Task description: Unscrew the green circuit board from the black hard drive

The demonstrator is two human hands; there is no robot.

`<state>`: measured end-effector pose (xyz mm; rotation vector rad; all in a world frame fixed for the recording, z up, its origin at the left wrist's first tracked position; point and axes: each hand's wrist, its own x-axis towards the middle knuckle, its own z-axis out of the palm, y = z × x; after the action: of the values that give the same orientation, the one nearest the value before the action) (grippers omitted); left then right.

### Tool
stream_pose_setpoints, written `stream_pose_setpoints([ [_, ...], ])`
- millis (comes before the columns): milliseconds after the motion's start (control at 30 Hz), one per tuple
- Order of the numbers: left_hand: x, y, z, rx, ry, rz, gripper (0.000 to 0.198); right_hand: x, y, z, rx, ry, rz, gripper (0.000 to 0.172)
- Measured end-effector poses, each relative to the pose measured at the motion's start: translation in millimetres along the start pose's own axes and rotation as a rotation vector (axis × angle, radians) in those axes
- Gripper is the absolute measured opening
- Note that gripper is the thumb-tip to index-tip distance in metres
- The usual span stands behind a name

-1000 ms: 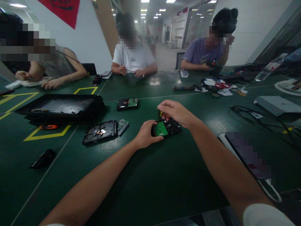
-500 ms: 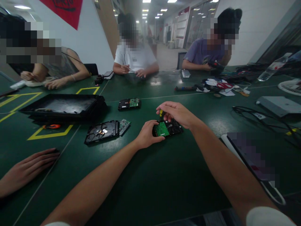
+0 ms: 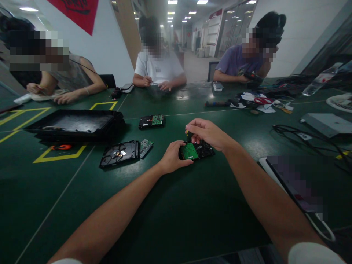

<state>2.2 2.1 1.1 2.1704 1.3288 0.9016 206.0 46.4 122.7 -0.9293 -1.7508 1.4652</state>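
Observation:
A black hard drive (image 3: 205, 149) with a green circuit board (image 3: 190, 151) lies on the dark green table. My left hand (image 3: 176, 158) grips its left end, thumb along the near edge and fingers at the far side. Above the board, my right hand (image 3: 205, 132) pinches a small screwdriver with a yellow-and-dark handle (image 3: 187, 132). The handle stands roughly upright; its tip is too small to make out. To the left lie another hard drive (image 3: 119, 154) and a loose circuit board (image 3: 145, 147). A third hard drive (image 3: 151, 121) sits farther back.
Black trays (image 3: 74, 123) stand stacked at left, near an orange-handled tool (image 3: 62, 147). A phone (image 3: 294, 187), cables (image 3: 291, 134) and a grey box (image 3: 327, 124) lie at right. Three people sit across the table (image 3: 176, 220); a water bottle (image 3: 321, 79) leans at the back right.
Another person's hand at the lower left has gone out of view. My right fingers have shifted slightly around the screwdriver handle. My left hand stays on the hard drive.

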Motion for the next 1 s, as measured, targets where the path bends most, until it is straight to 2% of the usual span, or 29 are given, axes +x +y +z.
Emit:
stream_pose_setpoints([
  [433,-1.9,0.6,-0.8,-0.031,-0.008,-0.049,0.092,-1.1,-1.3,-0.1,0.007,-0.005,0.001,0.026],
  [1000,-1.9,7.0,-4.3,-0.027,-0.005,-0.019,0.089,-2.7,-6.4,0.5,0.02,0.006,-0.013,0.032],
])
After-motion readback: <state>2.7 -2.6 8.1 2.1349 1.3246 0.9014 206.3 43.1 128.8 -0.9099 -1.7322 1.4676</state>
